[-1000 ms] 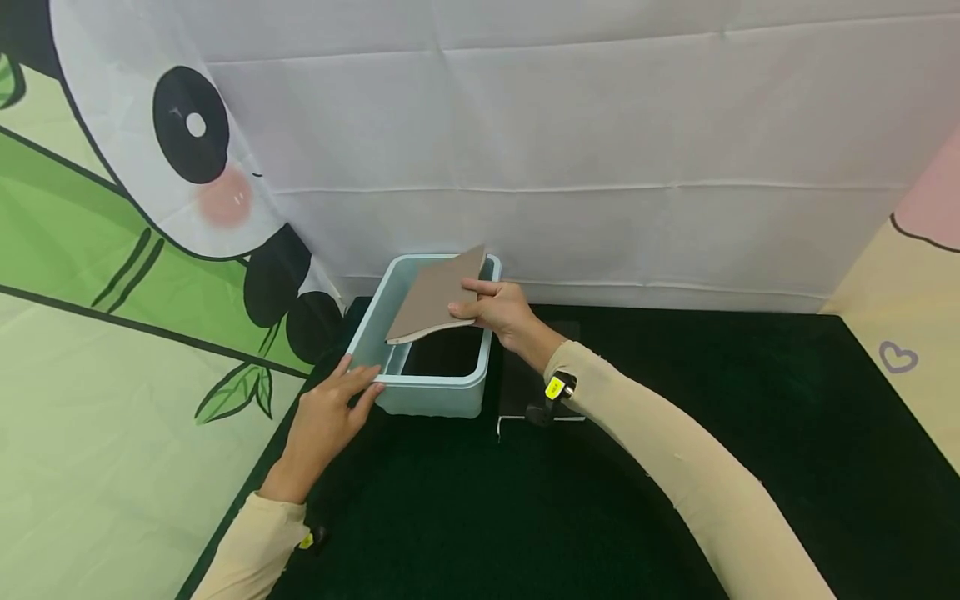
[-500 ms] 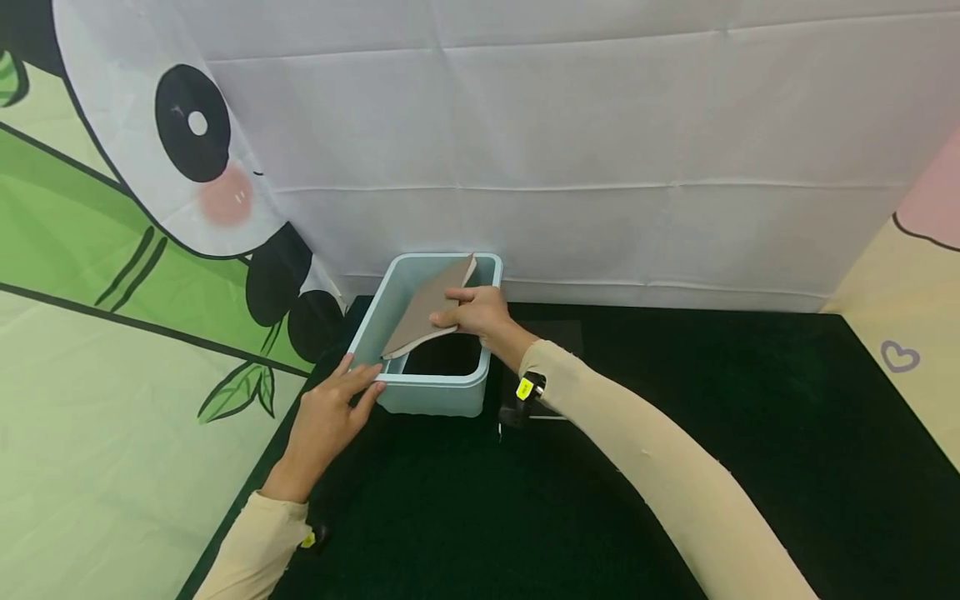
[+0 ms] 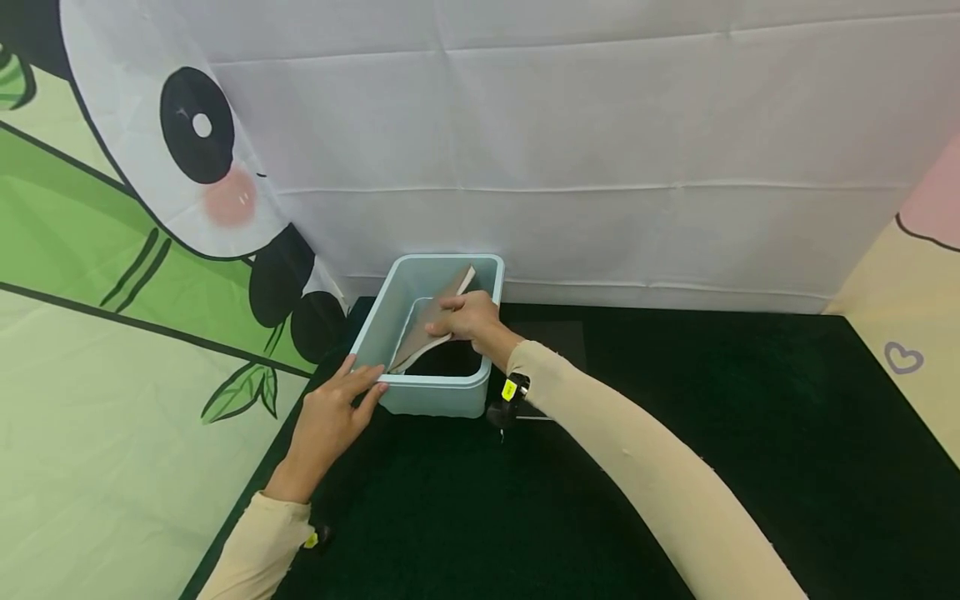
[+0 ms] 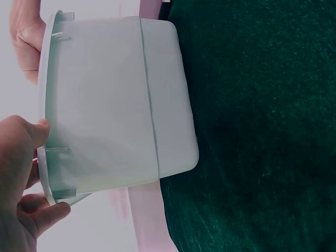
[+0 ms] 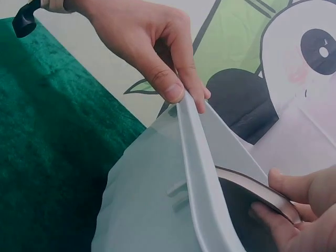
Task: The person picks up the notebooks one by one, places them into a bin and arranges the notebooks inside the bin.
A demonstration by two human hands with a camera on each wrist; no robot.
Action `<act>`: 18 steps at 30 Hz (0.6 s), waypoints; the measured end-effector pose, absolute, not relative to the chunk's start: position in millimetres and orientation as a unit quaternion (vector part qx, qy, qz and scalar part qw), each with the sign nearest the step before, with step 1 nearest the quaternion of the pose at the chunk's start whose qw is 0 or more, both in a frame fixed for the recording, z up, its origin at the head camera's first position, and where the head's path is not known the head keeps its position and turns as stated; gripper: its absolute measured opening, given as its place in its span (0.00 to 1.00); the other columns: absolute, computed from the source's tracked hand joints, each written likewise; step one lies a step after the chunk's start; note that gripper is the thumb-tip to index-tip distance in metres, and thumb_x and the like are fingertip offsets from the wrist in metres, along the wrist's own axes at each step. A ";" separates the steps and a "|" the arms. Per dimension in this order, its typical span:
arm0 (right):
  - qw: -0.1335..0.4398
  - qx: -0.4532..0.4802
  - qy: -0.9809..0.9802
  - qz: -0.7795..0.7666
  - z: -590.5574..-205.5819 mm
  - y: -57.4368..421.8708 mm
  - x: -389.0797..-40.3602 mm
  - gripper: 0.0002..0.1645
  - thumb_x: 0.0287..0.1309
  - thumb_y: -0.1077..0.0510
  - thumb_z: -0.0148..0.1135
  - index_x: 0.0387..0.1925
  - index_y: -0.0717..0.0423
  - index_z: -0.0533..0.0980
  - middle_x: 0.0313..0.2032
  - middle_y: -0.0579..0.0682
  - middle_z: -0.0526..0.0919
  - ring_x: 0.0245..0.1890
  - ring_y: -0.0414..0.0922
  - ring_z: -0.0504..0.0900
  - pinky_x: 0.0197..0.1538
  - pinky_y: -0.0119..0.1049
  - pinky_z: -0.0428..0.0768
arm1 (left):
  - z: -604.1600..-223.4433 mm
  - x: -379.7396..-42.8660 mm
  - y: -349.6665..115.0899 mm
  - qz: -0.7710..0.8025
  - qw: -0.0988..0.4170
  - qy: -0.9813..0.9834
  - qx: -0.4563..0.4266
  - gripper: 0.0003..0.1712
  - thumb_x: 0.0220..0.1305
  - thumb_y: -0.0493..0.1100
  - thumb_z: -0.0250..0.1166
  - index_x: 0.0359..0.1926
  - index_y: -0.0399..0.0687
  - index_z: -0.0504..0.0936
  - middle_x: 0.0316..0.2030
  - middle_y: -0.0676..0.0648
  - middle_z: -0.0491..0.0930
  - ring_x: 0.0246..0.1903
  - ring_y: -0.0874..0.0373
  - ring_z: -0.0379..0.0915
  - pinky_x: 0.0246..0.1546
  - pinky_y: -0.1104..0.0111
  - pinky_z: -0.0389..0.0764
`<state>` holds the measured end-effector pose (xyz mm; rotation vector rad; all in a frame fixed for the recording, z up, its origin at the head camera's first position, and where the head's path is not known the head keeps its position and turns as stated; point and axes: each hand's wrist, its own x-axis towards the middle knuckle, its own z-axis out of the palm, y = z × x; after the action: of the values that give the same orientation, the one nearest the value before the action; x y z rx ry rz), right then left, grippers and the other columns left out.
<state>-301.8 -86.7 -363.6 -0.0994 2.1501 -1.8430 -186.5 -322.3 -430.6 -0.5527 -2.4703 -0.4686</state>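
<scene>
A light blue plastic bin [image 3: 435, 398] stands on the dark green cloth near the back wall. My left hand [image 3: 326, 425] grips its near left corner, with the thumb [image 4: 38, 132] outside and fingers over the rim. My right hand [image 3: 474, 321] reaches over the right side and pinches a brown-covered notebook [image 3: 417, 337] between thumb and fingers. The notebook tilts down into the bin, bowed, its pale page edges showing. In the right wrist view its bent edge [image 5: 257, 185] shows just inside the rim. Below it in the bin lies a flat black thing [image 3: 453, 360].
A flat black rectangular thing [image 3: 557, 337] with a pale near edge lies just right of the bin, partly under the right forearm. Behind stands a white cloth wall [image 3: 570, 167], with a cartoon panda print on the left. The green cloth [image 3: 712, 400] stretches right.
My right hand has moved left and lower, taking the notebook from above the rim down into the bin at a steeper tilt. My left hand has stayed on the corner.
</scene>
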 end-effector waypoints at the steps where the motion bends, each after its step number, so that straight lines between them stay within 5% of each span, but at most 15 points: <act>1: 0.156 -0.037 0.750 -0.642 -363.9 -87.3 -301.4 0.35 0.54 0.65 0.77 0.64 0.59 0.78 0.61 0.61 0.80 0.52 0.52 0.86 0.48 0.36 0.87 | -430.7 -186.4 -322.2 -0.174 0.281 -0.921 -0.207 0.21 0.67 0.42 0.71 0.58 0.41 0.85 0.51 0.38 0.86 0.62 0.34 0.74 0.53 0.41 0.79; 9: 0.194 -0.050 0.749 -0.632 -364.6 -87.3 -299.7 0.33 0.58 0.66 0.74 0.65 0.61 0.76 0.60 0.62 0.80 0.51 0.54 0.87 0.51 0.38 0.86 | -430.2 -186.9 -321.1 -0.176 0.286 -0.918 -0.211 0.21 0.66 0.42 0.72 0.58 0.41 0.85 0.51 0.39 0.87 0.62 0.35 0.75 0.52 0.42 0.80; 18: 0.267 -0.086 0.737 -0.615 -355.0 -82.7 -302.3 0.30 0.65 0.67 0.66 0.65 0.75 0.70 0.67 0.67 0.71 0.62 0.59 0.79 0.59 0.45 0.83 | -428.8 -188.1 -321.8 -0.171 0.286 -0.918 -0.216 0.21 0.66 0.42 0.71 0.59 0.41 0.85 0.50 0.39 0.87 0.62 0.34 0.74 0.51 0.42 0.81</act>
<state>-302.3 -82.7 -355.0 -0.2319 1.9893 -1.6597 -188.1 -321.8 -428.8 -0.5762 -2.4538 -0.4584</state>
